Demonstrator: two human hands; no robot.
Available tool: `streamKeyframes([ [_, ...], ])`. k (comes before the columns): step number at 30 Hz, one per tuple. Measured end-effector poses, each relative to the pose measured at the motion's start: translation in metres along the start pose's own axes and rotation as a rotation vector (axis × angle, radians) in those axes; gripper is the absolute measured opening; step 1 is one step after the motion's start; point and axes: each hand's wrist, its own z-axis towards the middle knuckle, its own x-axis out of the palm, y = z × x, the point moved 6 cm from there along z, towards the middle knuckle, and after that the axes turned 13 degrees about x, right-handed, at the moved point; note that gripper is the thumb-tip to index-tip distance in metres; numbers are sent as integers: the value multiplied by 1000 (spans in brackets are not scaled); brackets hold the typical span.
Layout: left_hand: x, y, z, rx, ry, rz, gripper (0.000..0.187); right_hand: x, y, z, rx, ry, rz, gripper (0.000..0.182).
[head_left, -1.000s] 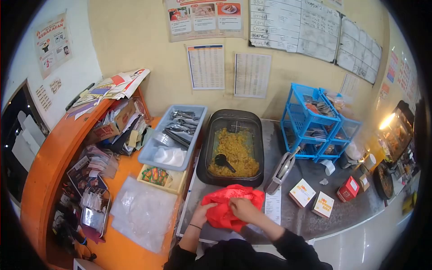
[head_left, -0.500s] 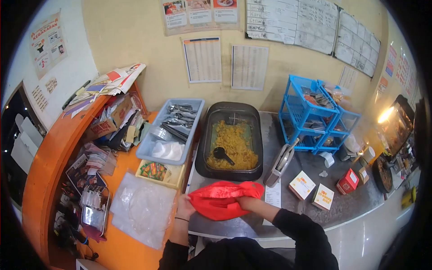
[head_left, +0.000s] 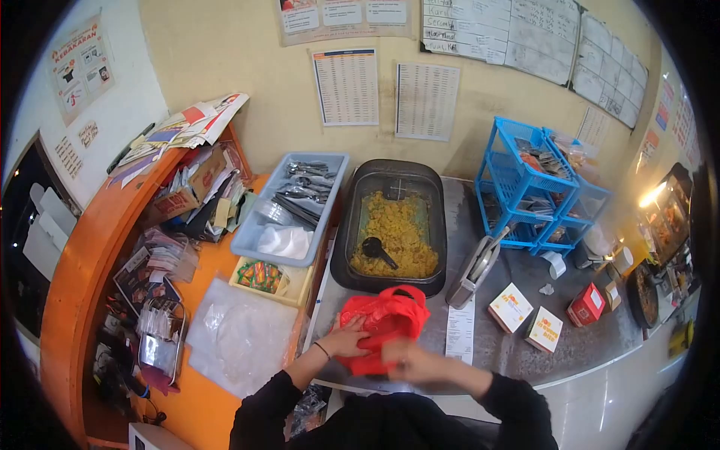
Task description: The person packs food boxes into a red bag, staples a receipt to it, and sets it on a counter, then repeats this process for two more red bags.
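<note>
A red plastic bag stands crumpled with its mouth open on the counter, just in front of the black tray of yellow rice. My left hand lies on the bag's left side, fingers stretched and spread. At the bag's near right edge is my right hand, smeared by motion, so its fingers do not show clearly. A black scoop rests in the rice.
Left of the tray are a blue-grey bin of wrapped cutlery, a cream box of sachets and clear plastic sheets. To the right stand a metal holder, a receipt, small boxes and blue racks.
The red bag, stretched flat between both hands before, now stands more upright with its mouth open. My left hand has moved right onto it; my right hand has come down toward me.
</note>
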Motion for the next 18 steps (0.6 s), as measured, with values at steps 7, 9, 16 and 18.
streamKeyframes([
  [7,-15,-6,3,-81,-128,133,68,67,-147,-138,622,553,116,43],
  [9,-23,-16,0,-56,-276,236,67,-9,-76,-111,625,259,187,42],
  [16,-33,-70,-17,51,-568,185,53,-67,-62,-47,1251,-205,-540,47],
  [18,-27,-76,-17,-6,-505,184,53,-31,-87,-36,1011,-77,-323,47],
])
